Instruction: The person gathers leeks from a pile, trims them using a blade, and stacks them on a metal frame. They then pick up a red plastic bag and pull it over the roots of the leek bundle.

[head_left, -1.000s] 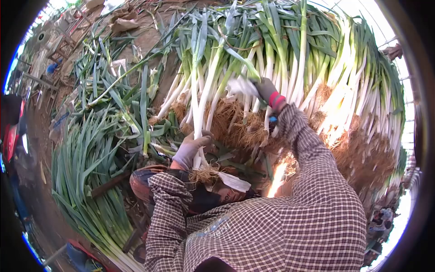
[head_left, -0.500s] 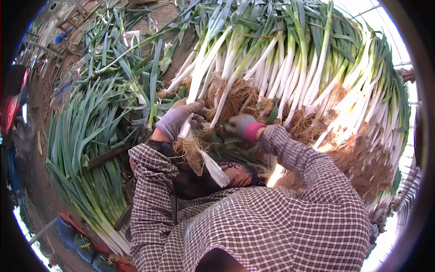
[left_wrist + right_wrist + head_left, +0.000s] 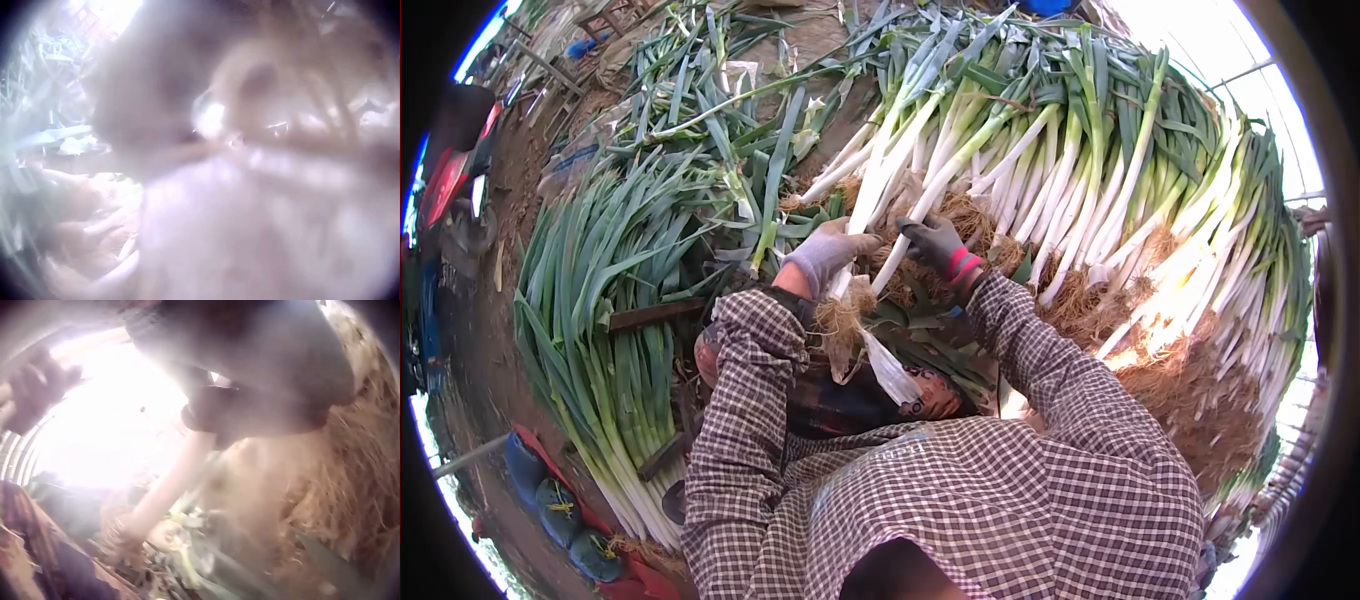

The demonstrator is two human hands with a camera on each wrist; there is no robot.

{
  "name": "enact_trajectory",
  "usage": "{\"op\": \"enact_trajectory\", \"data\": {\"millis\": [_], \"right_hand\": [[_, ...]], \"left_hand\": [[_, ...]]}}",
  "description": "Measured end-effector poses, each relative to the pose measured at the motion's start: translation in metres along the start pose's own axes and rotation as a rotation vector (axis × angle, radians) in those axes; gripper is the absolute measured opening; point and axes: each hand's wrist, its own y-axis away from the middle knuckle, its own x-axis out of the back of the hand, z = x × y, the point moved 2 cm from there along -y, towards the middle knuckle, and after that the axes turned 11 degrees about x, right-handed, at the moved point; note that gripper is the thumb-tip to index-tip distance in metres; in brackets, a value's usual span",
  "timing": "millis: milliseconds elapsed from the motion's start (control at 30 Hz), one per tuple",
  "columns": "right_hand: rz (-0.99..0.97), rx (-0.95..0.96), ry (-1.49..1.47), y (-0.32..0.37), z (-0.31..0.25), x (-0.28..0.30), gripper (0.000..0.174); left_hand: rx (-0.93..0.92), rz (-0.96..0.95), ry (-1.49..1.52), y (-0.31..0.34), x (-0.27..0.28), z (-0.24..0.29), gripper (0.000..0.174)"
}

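Leek (image 3: 938, 185) in right hand (image 3: 934, 246) slants, green end toward upper right

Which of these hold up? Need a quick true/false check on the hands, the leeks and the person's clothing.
1. The left hand grips at least one leek by its white part. True.
2. The right hand holds another leek near its root end. True.
3. The pink band is on the left wrist. False: it is on the right wrist.
4. The big leek pile lies with its green tops nearest the person. False: the roots are nearer and the green tops lie farther off.
5. The sleeves are plain. False: they are checked.
6. A green-topped bundle lies on the person's left. True.
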Motion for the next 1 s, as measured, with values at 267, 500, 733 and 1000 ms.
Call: {"op": "enact_trajectory", "data": {"millis": [267, 500, 733, 1000], "right_hand": [[-0.338, -0.002, 0.272, 0.047, -0.078, -0.042, 0.033], [-0.374, 0.581, 1.402, 0.045, -0.13, -0.037, 0.055], [-0.873, 1.404, 0.979, -0.01, -0.124, -0.095, 0.036], [-0.471, 0.955, 0.705, -0.032, -0.277, -0.183, 0.041]], "left_hand": [[0.017, -0.224, 0.146, 0.031, -0.025, 0.008, 0.034], [-0.019, 0.003, -0.222, 0.048, 0.007, -0.007, 0.039], [0.001, 0.126, -0.531, 0.155, 0.008, 0.042, 0.045], [-0.311, 0.511, -0.063, 0.295, 0.103, 0.068, 0.043]]}}
